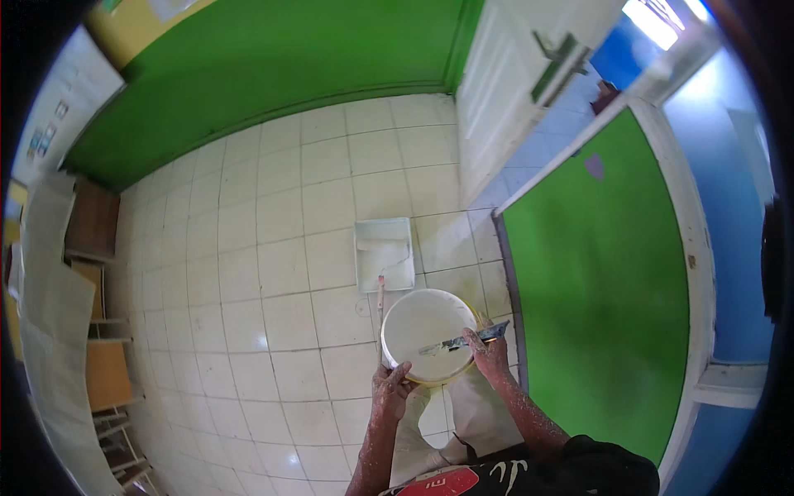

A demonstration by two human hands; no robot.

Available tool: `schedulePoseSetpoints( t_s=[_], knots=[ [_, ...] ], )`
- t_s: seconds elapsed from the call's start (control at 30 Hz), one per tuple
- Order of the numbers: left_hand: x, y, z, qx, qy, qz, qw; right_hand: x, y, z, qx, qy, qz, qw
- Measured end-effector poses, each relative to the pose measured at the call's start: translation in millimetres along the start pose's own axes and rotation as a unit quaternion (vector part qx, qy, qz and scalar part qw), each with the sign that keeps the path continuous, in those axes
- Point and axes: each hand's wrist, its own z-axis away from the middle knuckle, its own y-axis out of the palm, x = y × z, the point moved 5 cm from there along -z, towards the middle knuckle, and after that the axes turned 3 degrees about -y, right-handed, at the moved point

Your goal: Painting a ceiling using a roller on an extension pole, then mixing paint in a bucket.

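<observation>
A round white bucket [418,318] with a yellowish outer edge is tilted in front of my body, its open mouth facing up. Pale paint or residue coats its inside. My left hand [392,388] grips the near left rim, thumb over the edge. At the right rim, my right hand [488,351] is closed around a paint-smeared tool [455,342] with a dark handle and a narrow flat end, much like a scraper; that end lies over the bucket's mouth. Whether the right fingers also support the bucket is hidden. White specks cover both forearms.
Beyond the bucket, a white paint tray [400,283] on the tiled floor [273,281] holds a roller [383,245], its pinkish handle [380,285] pointing toward me. A green panel [595,289] stands close at right, by an open white door [496,91]. Covered wooden furniture [107,376] lines the left.
</observation>
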Motion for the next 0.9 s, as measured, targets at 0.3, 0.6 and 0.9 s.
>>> schedulePoseSetpoints(
  t_s=[0.3,0.6,0.9],
  knots=[
    [-40,138,-4,0.062,0.058,-0.081,0.993,124,-115,-41,0.035,-0.223,0.081,0.971],
    [-66,255,-39,0.105,0.141,-0.218,0.96,201,-173,-145,0.09,-0.385,0.168,0.903],
    [-81,308,-83,0.122,0.138,-0.193,0.964,182,-209,-166,0.036,-0.271,0.117,0.955]
  ],
)
